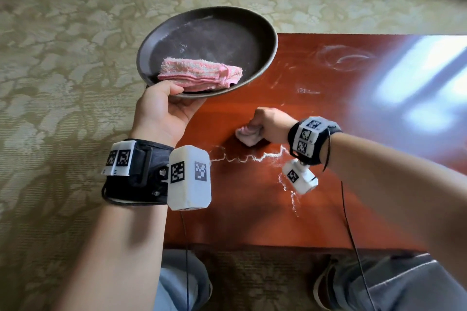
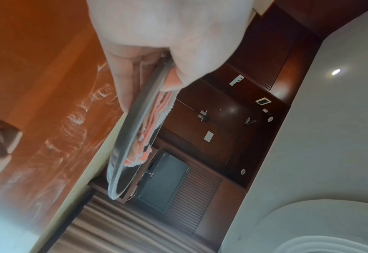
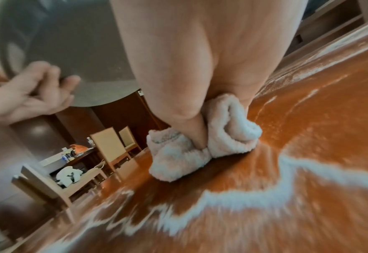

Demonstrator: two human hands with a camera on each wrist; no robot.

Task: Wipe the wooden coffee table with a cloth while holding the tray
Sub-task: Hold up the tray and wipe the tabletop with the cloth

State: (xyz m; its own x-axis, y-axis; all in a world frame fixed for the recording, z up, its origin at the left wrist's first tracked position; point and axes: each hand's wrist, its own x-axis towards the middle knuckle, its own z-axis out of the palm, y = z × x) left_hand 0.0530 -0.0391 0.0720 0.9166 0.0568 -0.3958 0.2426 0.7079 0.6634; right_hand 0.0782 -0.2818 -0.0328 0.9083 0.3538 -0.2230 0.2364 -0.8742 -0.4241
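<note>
Both hands are occupied: the left hand [image 1: 161, 108] grips the near rim of a round dark tray [image 1: 260, 23], thumb over the edge and fingers [image 3: 48, 77] spread beneath, while the right hand [image 1: 271, 125] is clenched around a bunched pale cloth [image 1: 246, 135] pressed to the reddish wooden desk [image 1: 252, 209]. The tray is held above the desk's left end, partly out over the patterned carpet [image 1: 63, 58], and a folded pink towel [image 1: 199, 74] is carried on it near the thumb. A jagged line of white residue [image 1: 242, 158] is seen just nearside of the cloth, with fainter swirls [image 1: 338, 58] farther along the surface — much of the desk, it is judged, remains to be wiped. For the stroke to be done well, the cloth would best be kept flat under firm pressure and drawn through the white line in overlapping passes, and the tray kept level and clear of the desk — otherwise the towel could slide off.
</note>
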